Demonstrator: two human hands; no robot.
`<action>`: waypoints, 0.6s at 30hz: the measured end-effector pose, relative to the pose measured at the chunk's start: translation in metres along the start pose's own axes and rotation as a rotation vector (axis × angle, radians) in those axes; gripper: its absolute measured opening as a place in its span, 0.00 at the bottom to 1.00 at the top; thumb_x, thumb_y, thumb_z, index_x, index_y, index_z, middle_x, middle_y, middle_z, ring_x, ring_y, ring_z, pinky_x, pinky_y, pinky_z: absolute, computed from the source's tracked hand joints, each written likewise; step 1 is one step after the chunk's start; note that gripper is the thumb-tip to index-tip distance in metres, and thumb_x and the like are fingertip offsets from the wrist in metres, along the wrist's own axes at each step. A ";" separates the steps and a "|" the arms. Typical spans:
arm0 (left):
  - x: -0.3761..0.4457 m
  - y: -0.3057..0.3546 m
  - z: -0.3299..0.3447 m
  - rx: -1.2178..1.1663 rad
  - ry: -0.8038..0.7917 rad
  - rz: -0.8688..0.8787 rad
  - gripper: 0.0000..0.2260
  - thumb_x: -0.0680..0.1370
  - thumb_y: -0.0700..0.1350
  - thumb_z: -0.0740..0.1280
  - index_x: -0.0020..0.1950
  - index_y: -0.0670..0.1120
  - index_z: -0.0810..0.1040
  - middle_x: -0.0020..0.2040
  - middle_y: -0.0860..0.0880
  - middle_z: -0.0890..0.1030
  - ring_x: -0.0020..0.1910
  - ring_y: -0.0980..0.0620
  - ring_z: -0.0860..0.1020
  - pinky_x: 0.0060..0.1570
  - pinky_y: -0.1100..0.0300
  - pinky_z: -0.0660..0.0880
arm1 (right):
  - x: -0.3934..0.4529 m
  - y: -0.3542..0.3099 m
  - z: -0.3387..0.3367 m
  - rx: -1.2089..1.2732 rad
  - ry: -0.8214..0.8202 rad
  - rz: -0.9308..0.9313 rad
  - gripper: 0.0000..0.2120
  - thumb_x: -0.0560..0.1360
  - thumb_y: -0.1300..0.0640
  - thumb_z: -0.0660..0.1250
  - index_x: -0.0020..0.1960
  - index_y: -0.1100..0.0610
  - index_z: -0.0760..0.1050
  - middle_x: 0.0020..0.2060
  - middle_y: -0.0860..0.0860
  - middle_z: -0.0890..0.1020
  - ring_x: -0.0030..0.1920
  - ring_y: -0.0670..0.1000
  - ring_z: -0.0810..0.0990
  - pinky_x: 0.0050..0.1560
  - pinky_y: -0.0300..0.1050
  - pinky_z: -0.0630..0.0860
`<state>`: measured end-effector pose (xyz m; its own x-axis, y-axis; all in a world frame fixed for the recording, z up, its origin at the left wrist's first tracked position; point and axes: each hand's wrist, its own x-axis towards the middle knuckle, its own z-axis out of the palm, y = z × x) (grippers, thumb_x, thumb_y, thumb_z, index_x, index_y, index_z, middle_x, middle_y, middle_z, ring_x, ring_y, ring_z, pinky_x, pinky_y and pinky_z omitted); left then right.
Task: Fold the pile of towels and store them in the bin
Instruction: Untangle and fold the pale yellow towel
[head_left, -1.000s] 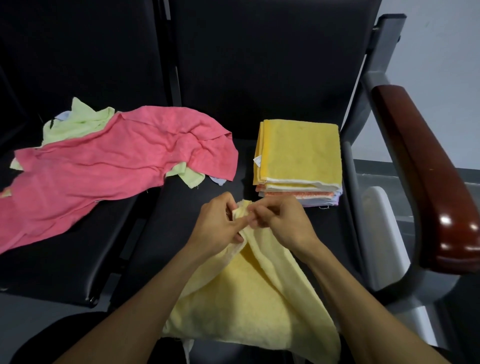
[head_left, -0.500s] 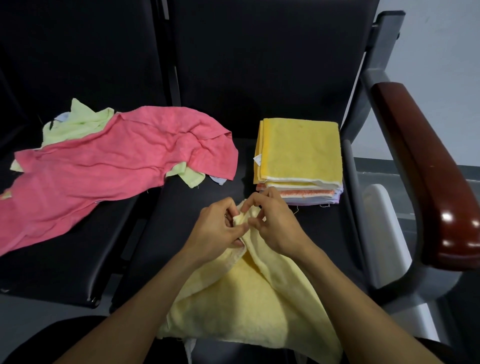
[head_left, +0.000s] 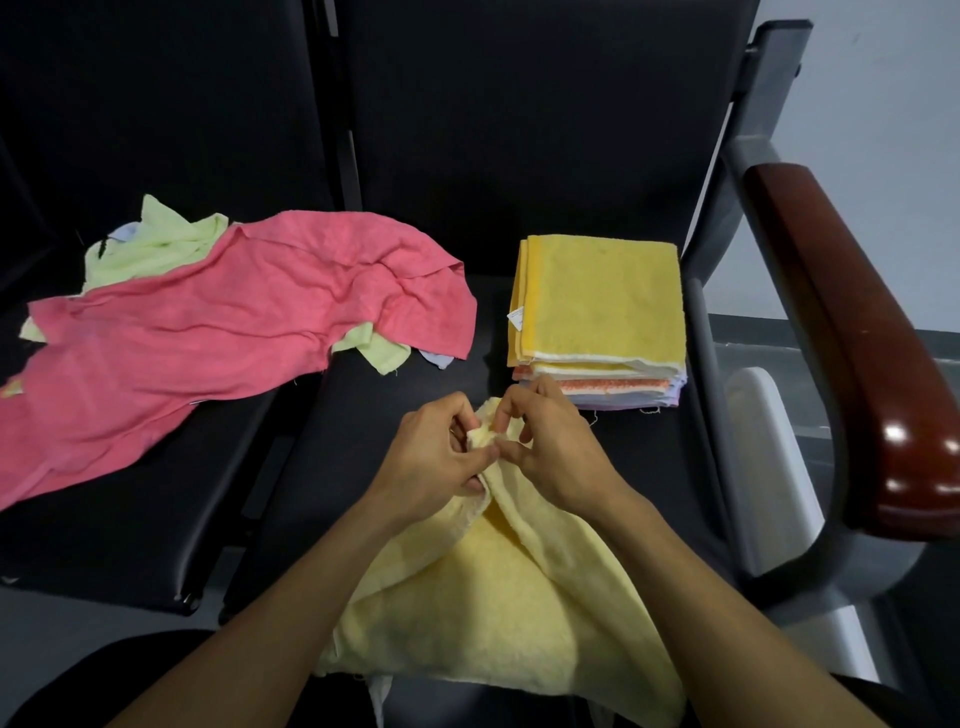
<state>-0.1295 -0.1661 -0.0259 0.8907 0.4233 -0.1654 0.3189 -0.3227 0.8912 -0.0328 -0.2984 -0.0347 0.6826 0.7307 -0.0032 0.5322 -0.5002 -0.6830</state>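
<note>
Pale yellow terry towel (head_left: 498, 597) drapes from lap up onto black padded bench (head_left: 363, 467), its far corner bunched between both hands. Left hand (head_left: 431, 457) and right hand (head_left: 550, 447) touch, fingers curled, pinching that corner. Neat stack of folded towels (head_left: 597, 312) lies just beyond right hand, nearer it. Crumpled pink towel (head_left: 208, 338) lies far-left. Bin not visible.

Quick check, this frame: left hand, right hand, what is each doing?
Left hand: closed, pinching the pale yellow towel at its top edge.
Right hand: closed, pinching the same edge beside it.
</note>
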 end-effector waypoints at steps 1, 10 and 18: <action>0.000 0.000 0.000 0.005 -0.004 0.006 0.11 0.75 0.39 0.76 0.43 0.42 0.73 0.32 0.47 0.75 0.28 0.59 0.75 0.34 0.55 0.83 | 0.000 0.000 0.000 0.002 -0.010 -0.012 0.10 0.75 0.57 0.74 0.52 0.50 0.75 0.52 0.48 0.69 0.46 0.45 0.73 0.49 0.49 0.78; -0.001 -0.001 -0.002 0.099 -0.016 0.074 0.12 0.74 0.40 0.77 0.42 0.44 0.74 0.32 0.48 0.77 0.28 0.57 0.75 0.33 0.52 0.81 | 0.002 0.005 0.005 -0.104 -0.031 -0.020 0.08 0.75 0.57 0.74 0.51 0.51 0.77 0.51 0.48 0.69 0.47 0.47 0.72 0.48 0.49 0.77; 0.005 -0.003 -0.021 0.202 0.089 0.052 0.10 0.74 0.39 0.76 0.41 0.47 0.76 0.35 0.49 0.79 0.31 0.56 0.74 0.37 0.53 0.77 | 0.001 -0.002 0.003 -0.263 0.030 -0.191 0.12 0.75 0.58 0.68 0.35 0.54 0.68 0.35 0.48 0.73 0.41 0.48 0.68 0.44 0.44 0.62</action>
<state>-0.1328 -0.1457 -0.0207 0.8786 0.4714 -0.0757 0.3396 -0.5056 0.7931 -0.0346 -0.2955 -0.0352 0.5705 0.8107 0.1313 0.7607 -0.4613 -0.4567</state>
